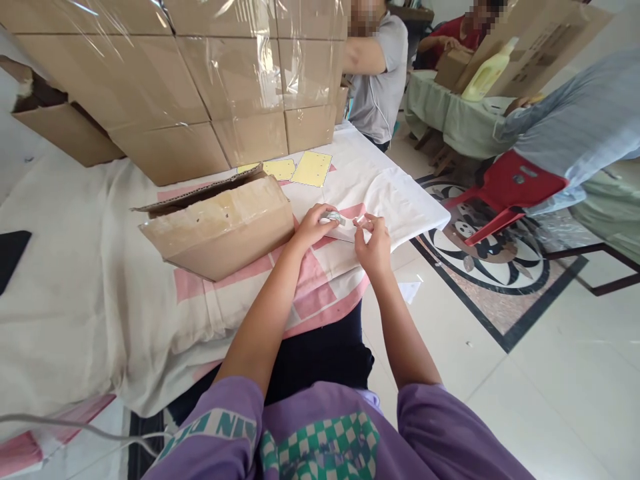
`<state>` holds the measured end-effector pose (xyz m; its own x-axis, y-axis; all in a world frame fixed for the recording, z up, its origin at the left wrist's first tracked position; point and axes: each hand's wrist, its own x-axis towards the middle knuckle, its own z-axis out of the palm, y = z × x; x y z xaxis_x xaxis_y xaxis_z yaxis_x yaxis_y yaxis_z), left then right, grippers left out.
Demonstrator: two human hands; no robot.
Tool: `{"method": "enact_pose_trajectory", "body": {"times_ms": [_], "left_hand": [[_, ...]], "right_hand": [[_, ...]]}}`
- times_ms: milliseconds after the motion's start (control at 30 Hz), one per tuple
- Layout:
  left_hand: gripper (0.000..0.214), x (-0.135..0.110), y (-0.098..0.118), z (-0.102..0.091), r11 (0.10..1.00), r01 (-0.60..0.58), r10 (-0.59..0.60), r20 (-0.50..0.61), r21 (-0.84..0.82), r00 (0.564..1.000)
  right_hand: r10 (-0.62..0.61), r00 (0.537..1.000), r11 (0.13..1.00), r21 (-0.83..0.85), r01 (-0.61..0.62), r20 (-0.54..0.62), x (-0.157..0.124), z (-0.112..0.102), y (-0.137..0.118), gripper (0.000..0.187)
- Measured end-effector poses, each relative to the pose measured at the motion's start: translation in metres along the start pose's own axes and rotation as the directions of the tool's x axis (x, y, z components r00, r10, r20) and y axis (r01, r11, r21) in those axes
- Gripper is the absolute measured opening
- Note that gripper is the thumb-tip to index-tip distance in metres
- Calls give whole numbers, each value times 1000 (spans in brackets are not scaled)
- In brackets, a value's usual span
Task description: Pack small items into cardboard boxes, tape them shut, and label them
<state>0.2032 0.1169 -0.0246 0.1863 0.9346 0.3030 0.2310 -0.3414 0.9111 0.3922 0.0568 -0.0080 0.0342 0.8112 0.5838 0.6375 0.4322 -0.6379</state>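
My left hand [314, 225] is closed on a small shiny grey-white roll [333, 217] that looks like tape, just above the cloth-covered table. To its right, my right hand [374, 241] pinches a small whitish piece [361, 221] between thumb and fingers. That piece is too small to make out, and whether it joins the roll cannot be seen. Left of my left hand stands a brown cardboard box [235, 230], its top edge partly open. Two yellow cards [313, 169] lie on the table beyond my hands.
Cardboard boxes [240, 87] under clear film are stacked at the table's back. An open carton [65, 123] stands at far left. People work beyond, one beside a red chair [520, 180]. The table [415, 200] ends to the right of my hands.
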Motion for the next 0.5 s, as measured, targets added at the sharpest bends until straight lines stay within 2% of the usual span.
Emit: {"method": "enact_pose_trajectory", "body": {"times_ms": [167,367,500], "left_hand": [[22,0,-3,1,1000,-6,6,-2,-3,1000],[22,2,-5,2,1000,-19,19,5,0,1000],[22,2,-4,1,1000,-17,17,8,20,1000]], "right_hand": [[30,998,999,-32,-31,-53,-4,-2,1,16],[-141,990,984,-117,137,-25,-4,-9,11,15],[-193,981,975,-114,193,6,-3,-9,11,15]]}}
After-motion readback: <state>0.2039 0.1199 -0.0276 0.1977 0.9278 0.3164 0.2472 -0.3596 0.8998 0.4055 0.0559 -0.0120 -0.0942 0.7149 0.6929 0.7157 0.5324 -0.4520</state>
